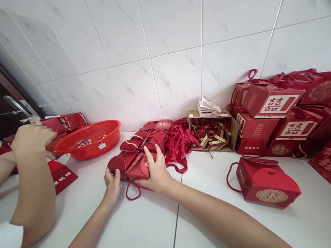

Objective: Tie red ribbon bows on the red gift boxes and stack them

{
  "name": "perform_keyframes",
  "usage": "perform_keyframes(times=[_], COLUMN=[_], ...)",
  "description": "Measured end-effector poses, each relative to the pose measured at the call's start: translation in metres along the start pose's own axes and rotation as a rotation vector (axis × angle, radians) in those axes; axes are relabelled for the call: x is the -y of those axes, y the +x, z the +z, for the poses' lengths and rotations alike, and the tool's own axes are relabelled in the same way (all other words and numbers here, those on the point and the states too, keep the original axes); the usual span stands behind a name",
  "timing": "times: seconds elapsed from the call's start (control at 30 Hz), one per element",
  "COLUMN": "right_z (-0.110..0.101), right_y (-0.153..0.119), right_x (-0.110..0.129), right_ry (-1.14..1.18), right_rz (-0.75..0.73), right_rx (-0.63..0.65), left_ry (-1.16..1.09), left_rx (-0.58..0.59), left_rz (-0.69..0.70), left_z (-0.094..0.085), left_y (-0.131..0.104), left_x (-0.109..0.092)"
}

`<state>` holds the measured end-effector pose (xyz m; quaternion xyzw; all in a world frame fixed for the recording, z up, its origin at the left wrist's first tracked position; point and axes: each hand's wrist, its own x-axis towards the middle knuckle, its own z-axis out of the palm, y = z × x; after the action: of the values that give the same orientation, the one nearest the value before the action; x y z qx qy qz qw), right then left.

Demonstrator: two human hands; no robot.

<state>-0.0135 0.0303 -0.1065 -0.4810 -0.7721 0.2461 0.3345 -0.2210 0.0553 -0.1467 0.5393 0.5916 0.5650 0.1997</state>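
My left hand (113, 183) presses against the left side of a dark red gift box (122, 161), its thumb at the front corner. Against that box stands a brighter red gift box (137, 167) with a twisted cord handle (133, 198) hanging in front. My right hand (157, 174) spans this second box from the right, fingers spread over its side and thumb at its front. Behind these two sit several more dark red boxes (139, 138) in rows, some with cord handles on top. A heap of red ribbon (179, 140) lies just right of them.
A cardboard box (234, 134) holds ribbons and strips, with folded papers (208, 107) on top. Stacked red gift boxes (272, 102) stand at right; a single gift box (269, 182) sits before them. At left are a red plastic basket (109, 134) and another person's arms (34, 180).
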Motion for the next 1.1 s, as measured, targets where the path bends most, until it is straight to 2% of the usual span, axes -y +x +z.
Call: perform_keyframes(times=[0.07,0.13,0.2,0.23,0.27,0.3,0.33,0.37,0.4,0.43,0.47,0.5,0.57,0.67,0.77,0.83,0.97,1.03,1.1], right_z=[-0.010,-0.034,-0.070,-0.093,-0.117,-0.143,-0.169,-0.194,-0.218,-0.239,-0.257,-0.272,-0.291,-0.298,-0.293,-0.286,-0.263,-0.251,-0.240], right_y=[-0.010,-0.029,-0.055,-0.070,-0.085,-0.100,-0.114,-0.127,-0.139,-0.149,-0.158,-0.164,-0.171,-0.170,-0.163,-0.158,-0.150,-0.147,-0.144], right_x=[0.000,0.002,0.001,-0.001,-0.005,-0.011,-0.019,-0.028,-0.038,-0.049,-0.060,-0.069,-0.084,-0.094,-0.096,-0.096,-0.095,-0.092,-0.086], right_ry=[-0.042,-0.098,-0.144,-0.169,-0.200,-0.236,-0.277,-0.332,-0.386,-0.418,-0.425,-0.415,-0.388,-0.352,-0.347,-0.337,-0.261,-0.189,-0.080], right_rz=[-0.030,-0.097,-0.180,-0.213,-0.222,-0.198,-0.141,-0.068,0.005,0.094,0.208,0.343,0.521,0.540,0.534,0.546,0.491,0.392,0.237], right_rx=[-0.030,-0.078,-0.188,-0.261,-0.330,-0.386,-0.409,-0.379,-0.318,-0.188,-0.043,0.069,0.222,0.284,0.379,0.411,0.355,0.319,0.183], left_ry=[0.068,0.141,0.201,0.225,0.241,0.261,0.253,0.257,0.280,0.347,0.452,0.574,0.665,0.825,0.966,0.998,0.943,0.896,0.846], left_rx=[-0.035,-0.096,-0.172,-0.200,-0.206,-0.177,-0.096,0.050,0.258,0.466,0.647,0.738,0.752,0.756,0.797,0.826,0.808,0.753,0.674], left_rz=[0.038,0.083,0.157,0.243,0.347,0.513,0.667,0.744,0.782,0.729,0.598,0.432,0.293,0.164,0.123,0.138,0.200,0.242,0.304], left_z=[-0.001,-0.004,-0.005,-0.004,0.001,0.008,0.018,0.032,0.049,0.069,0.090,0.111,0.152,0.195,0.207,0.203,0.182,0.173,0.167], left_y=[-0.001,-0.005,-0.015,-0.022,-0.031,-0.041,-0.051,-0.060,-0.067,-0.071,-0.072,-0.069,-0.055,-0.026,-0.006,0.002,0.011,0.010,0.002], left_x=[-0.001,-0.006,-0.018,-0.028,-0.041,-0.055,-0.072,-0.090,-0.107,-0.124,-0.138,-0.151,-0.166,-0.169,-0.164,-0.162,-0.172,-0.182,-0.194])
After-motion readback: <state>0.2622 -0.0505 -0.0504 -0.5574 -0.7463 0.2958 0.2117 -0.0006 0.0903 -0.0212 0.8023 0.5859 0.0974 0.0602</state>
